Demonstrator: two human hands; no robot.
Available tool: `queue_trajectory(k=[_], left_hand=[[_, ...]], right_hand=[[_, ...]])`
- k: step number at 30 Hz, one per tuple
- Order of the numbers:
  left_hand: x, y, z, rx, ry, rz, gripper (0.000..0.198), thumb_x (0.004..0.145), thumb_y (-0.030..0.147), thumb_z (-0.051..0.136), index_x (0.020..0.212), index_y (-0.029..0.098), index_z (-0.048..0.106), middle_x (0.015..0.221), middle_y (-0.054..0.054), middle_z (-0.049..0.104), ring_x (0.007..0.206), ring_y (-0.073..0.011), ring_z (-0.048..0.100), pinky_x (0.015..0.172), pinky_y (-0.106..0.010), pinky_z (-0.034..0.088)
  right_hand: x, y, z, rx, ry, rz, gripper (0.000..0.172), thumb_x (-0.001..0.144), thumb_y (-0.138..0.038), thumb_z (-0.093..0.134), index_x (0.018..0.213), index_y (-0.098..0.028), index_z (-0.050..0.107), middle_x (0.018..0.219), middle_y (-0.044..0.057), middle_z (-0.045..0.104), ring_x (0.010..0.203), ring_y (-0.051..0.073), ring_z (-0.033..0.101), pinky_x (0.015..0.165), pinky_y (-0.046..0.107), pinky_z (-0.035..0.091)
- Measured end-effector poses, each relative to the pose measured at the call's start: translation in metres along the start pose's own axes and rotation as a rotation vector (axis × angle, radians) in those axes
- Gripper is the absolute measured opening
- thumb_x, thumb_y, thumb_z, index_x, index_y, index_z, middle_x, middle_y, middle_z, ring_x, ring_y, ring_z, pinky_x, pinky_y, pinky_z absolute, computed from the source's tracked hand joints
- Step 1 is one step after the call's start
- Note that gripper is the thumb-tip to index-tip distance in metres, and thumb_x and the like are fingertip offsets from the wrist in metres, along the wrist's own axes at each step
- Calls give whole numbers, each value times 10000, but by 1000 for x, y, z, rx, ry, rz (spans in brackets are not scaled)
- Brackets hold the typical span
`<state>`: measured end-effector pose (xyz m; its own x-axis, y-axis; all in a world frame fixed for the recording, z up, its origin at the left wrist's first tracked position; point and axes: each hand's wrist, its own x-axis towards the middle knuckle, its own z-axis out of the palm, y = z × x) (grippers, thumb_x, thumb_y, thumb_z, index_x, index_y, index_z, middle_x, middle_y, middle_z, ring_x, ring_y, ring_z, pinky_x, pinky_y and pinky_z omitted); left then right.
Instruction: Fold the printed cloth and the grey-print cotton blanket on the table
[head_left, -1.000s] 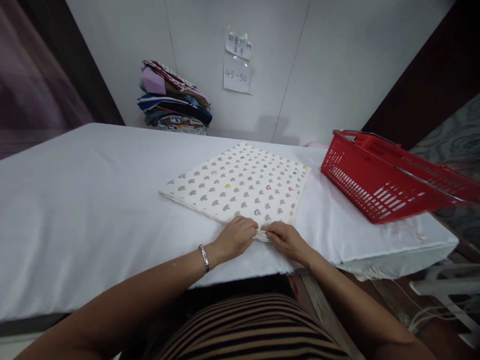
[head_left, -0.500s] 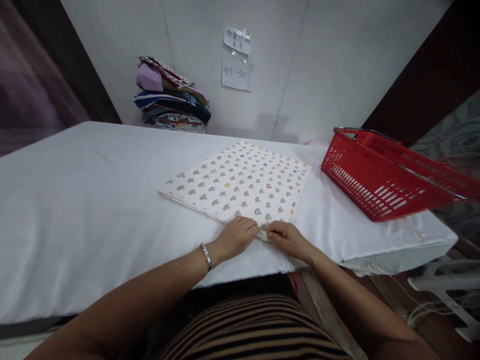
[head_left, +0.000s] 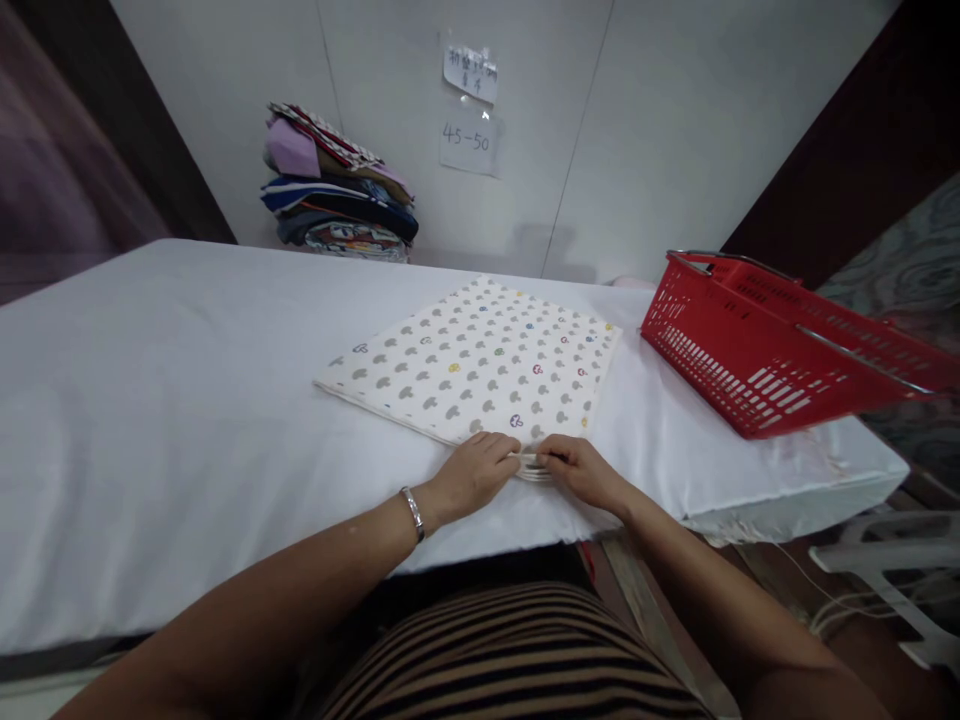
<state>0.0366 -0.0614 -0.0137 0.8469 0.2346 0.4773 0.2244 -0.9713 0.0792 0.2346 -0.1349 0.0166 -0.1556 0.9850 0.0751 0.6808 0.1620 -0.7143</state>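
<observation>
A white folded cloth (head_left: pixel 480 365), printed with grey and a few coloured mushroom-like shapes, lies flat in several layers with one corner toward me. My left hand (head_left: pixel 480 468), a silver bracelet on its wrist, is closed on the near corner from the left. Just right of it, my right hand (head_left: pixel 581 470) pinches the same corner. Between the fingers of both hands the layered edges show, slightly spread apart. The fingertips are partly hidden in the folds.
The cloth rests on a table (head_left: pixel 187 400) with a white cover. A red plastic basket (head_left: pixel 750 345) with metal handles stands at the right. Folded fabrics (head_left: pixel 341 190) are piled at the back left, by a wall with paper signs (head_left: pixel 469 140). A white plastic chair (head_left: pixel 892 570) stands lower right.
The layers at the near corner have spread a little between my hands, and my right hand has shifted slightly. The rest of the cloth lies as before.
</observation>
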Motion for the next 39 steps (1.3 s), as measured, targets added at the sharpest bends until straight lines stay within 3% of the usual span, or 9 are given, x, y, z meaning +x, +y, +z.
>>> queue_trajectory(k=[5,8,12,15,19,24,32,39], left_hand=[[0,0,-4,-94,6,-4,249,917,128,315,836,164,547,1032,-46,581,950,-155,502,827,-311,397],[0,-2,-3,-171,23,-55,178,901,140,365,855,166,536,989,-44,592,933,-154,516,811,-310,402],[0,-5,1,-239,-2,-108,100,895,190,426,857,169,516,823,-20,584,817,-152,521,765,-313,399],[0,-6,2,-258,-1,-130,98,894,208,441,830,169,504,786,-13,573,784,-150,514,763,-316,392],[1,-6,0,-251,-11,-123,106,892,207,435,816,168,498,776,-9,563,771,-146,506,765,-315,384],[2,-5,-2,-166,-47,-77,167,915,212,381,806,165,498,787,-20,563,775,-151,495,777,-322,381],[-1,-7,4,-78,-66,-27,203,932,207,340,826,169,509,804,-26,568,786,-154,490,792,-316,377],[0,-4,2,-137,-60,-97,135,880,189,454,1007,159,491,904,-35,621,863,-158,543,857,-312,369]], right_hand=[[-2,4,8,-124,86,-150,211,862,-140,441,930,-203,631,902,42,639,871,166,562,795,307,444],[-8,3,7,-176,38,-248,236,895,-170,420,1041,-205,602,1020,67,623,967,176,538,860,331,434],[-16,2,2,-292,-72,-315,261,913,-232,414,1130,-202,556,1039,83,598,959,192,522,842,349,443],[-17,5,6,-450,-55,-346,296,903,-239,446,1179,-171,525,1033,106,588,935,214,509,824,373,436],[-16,8,17,-612,35,-327,282,899,-216,455,1160,-143,532,986,120,590,899,228,503,801,391,423],[-17,9,27,-653,143,-363,305,909,-228,451,1196,-132,494,970,122,593,882,224,499,757,366,410],[-13,8,29,-677,101,-370,188,918,-178,408,971,-154,586,837,74,594,778,188,480,711,314,372],[-5,-7,37,-706,149,-320,148,905,-232,474,990,-156,568,855,70,592,808,203,508,717,331,365]])
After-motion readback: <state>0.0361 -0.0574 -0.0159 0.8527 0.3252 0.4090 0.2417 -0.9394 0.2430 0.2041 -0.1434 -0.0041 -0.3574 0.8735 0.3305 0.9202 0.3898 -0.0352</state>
